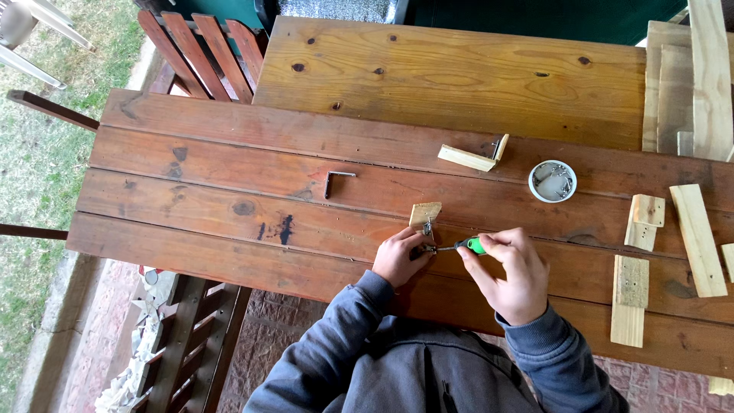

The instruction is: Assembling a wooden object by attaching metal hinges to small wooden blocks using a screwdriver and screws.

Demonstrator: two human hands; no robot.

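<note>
screwdriver [466,245] in right hand [511,275], beside left hand [399,256]

The reddish plank table [229,145] carries wood offcuts [697,237], a white dish [552,181] and an angle bracket [335,180].

We see the table [229,176] spanning the middle of the frame. At its lower centre our left hand [399,258] sits just left of our right hand [511,275], the screwdriver [465,245] between them, a small wood block [425,213] just above. An angle bracket [335,180] lies to the left, a round tin [552,181] upper right, wood offcuts [697,237] at the right edge.
</note>
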